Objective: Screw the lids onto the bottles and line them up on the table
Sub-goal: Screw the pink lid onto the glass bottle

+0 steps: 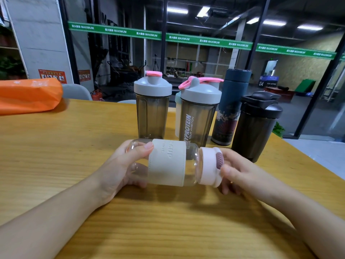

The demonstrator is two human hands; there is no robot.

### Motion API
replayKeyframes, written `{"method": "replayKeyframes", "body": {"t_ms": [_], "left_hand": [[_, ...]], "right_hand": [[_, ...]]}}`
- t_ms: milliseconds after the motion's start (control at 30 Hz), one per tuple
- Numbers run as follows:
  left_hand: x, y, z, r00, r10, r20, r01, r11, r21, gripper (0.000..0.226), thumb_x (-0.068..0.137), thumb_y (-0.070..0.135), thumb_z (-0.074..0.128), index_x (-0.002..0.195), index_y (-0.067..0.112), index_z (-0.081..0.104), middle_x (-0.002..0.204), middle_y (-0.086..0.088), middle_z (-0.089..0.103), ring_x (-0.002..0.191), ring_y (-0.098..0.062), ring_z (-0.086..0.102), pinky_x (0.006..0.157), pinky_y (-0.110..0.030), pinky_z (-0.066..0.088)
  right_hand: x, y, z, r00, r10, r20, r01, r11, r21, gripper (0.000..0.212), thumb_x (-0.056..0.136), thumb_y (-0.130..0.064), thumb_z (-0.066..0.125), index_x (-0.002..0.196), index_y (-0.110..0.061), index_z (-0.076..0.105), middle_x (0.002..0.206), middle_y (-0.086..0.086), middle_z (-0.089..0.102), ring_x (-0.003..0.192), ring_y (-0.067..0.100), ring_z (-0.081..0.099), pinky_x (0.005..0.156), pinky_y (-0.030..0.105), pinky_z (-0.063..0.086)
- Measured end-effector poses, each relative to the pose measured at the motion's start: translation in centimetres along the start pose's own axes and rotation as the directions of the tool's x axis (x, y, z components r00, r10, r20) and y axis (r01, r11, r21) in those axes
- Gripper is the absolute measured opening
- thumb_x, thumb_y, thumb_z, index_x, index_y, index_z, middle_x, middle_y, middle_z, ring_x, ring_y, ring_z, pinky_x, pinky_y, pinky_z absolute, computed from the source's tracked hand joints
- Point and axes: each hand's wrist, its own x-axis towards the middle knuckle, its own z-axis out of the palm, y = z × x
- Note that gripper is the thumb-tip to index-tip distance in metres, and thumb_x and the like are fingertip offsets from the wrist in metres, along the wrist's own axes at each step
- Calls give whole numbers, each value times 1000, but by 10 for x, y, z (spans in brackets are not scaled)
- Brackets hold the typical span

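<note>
Between hands: glass bottle [168, 163] sideways; left hand [121, 169] grips base, right hand [235, 174] grips pink lid [210, 166].

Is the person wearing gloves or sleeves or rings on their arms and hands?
No. Both forearms are bare all the way to the bottom edge of the picture, with no sleeves in sight. The left hand and the right hand wear no gloves, and no rings, watch or bracelets show. The left thumbnail looks short, with no bright polish.
</note>
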Motion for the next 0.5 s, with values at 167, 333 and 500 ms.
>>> {"method": "replayKeyframes", "body": {"t_ms": [167, 333, 500], "left_hand": [[0, 0, 0, 1000, -3, -6, 3, 1000, 0, 78, 49, 50, 73, 113, 9, 55, 79, 0, 69, 56, -19, 61, 47, -34, 46], [1, 0, 1, 1000, -6, -14, 6, 1000, -11, 76, 47, 49, 74, 110, 11, 55, 75, 1, 68, 52, -19, 60, 45, -32, 48], [1, 0, 0, 1000, -10, -12, 10, 1000, -9, 75, 48, 50, 74, 110, 11, 56, 76, 0, 68, 53, -19, 60, 46, -32, 48]], "right_hand": [[1, 4, -1, 993, -114, 9, 114, 993, -15, 92, 55, -41, 82, 125, -63, 25, 132, -19, 42, 92, 20, 67, 71, 27, 51], [1, 6, -2, 992, -122, -11, 122, 992, 0, 78, 61, -29, 80, 121, -55, 35, 121, -18, 50, 82, 20, 65, 67, 28, 51], [-1, 4, -1, 996, -84, 4, 84, 994, 66, 68, 63, -53, 69, 125, -43, 43, 108, -5, 64, 69, 11, 60, 64, 23, 48]]}}
